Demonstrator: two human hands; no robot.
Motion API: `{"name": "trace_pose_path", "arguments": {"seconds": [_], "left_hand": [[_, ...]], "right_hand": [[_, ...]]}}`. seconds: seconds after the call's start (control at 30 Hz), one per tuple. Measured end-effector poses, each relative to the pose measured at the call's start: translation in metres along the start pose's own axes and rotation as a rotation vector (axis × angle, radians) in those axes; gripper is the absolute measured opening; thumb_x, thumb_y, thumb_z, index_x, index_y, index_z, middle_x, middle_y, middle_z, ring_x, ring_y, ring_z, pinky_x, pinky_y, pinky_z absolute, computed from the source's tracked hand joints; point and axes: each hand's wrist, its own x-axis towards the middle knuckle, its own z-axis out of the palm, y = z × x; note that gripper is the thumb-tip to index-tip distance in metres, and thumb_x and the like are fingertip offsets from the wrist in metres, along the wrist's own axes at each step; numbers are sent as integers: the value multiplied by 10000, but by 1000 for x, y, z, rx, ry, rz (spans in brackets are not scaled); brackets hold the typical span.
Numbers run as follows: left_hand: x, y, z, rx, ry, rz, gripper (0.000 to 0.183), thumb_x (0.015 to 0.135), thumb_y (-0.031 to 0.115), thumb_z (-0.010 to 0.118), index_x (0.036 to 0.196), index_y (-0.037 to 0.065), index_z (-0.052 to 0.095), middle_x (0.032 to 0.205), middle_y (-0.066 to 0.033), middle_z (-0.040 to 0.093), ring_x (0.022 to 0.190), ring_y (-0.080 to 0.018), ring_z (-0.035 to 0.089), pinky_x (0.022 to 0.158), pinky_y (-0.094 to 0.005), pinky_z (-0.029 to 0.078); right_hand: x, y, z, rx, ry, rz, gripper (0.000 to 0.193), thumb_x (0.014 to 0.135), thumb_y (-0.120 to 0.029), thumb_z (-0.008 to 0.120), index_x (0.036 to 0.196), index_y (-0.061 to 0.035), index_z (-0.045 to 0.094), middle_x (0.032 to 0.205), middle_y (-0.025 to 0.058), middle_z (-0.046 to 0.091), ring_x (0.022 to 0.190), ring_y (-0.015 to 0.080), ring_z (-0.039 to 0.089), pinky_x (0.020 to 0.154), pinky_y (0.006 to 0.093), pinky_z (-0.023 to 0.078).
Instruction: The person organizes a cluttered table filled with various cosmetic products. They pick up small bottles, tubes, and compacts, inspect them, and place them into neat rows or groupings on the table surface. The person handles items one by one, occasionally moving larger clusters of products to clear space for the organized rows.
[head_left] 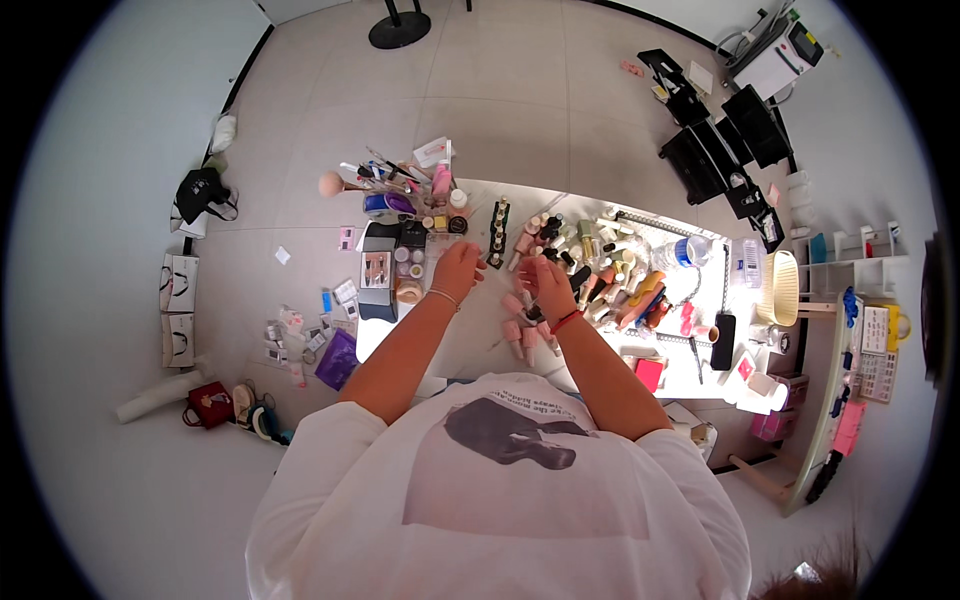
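Observation:
Both hands are over the middle of a table [470, 350] strewn with nail polish bottles and cosmetics. My left hand [460, 270] is closed, fingertips pressed together; whatever they hold is too small to make out. My right hand [548, 288], a red band at its wrist, has its fingers loosely apart and nothing visible in them. Just beyond the hands stands a dark narrow strip [498, 232] with several small pale pieces in a row. Pink-capped bottles [515, 332] lie beside my right hand. A pile of mixed polish bottles [615, 265] spreads to its right.
Left of my hands are small jars [403, 262], a grey box [378, 275] and a brush holder [400, 180]. Farther right lie a black phone [723, 342], a clear bottle [685, 252] and a yellow basket [780, 288]. Black cases [700, 155] stand on the floor.

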Motion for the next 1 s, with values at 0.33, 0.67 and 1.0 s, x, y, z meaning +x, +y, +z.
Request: {"name": "trace_pose_path", "arguments": {"seconds": [0.33,0.67,1.0], "left_hand": [[10,-67,8,-111,-89,-27,431,1024,370,508,1326,66,549,1286,-61,585,1169,-191,566,938,-344,480],[17,-69,7,-206,-82,-97,451,1029,391,500,1343,69,531,1318,-66,581,1232,-227,552,983,-374,462],[15,-65,13,-300,-34,-83,444,1006,387,543,1270,32,581,1136,-77,635,1054,-173,609,862,-333,518]], "right_hand": [[5,-7,44,362,-49,459,802,1012,-554,419,1539,5,187,1597,192,246,1455,333,287,1189,413,256],[15,-6,49,357,-42,417,792,1019,-534,417,1538,15,178,1613,179,212,1480,307,244,1200,415,237],[15,-4,47,349,-6,381,772,1021,-518,428,1522,29,214,1588,186,275,1454,314,297,1185,425,267]]}}
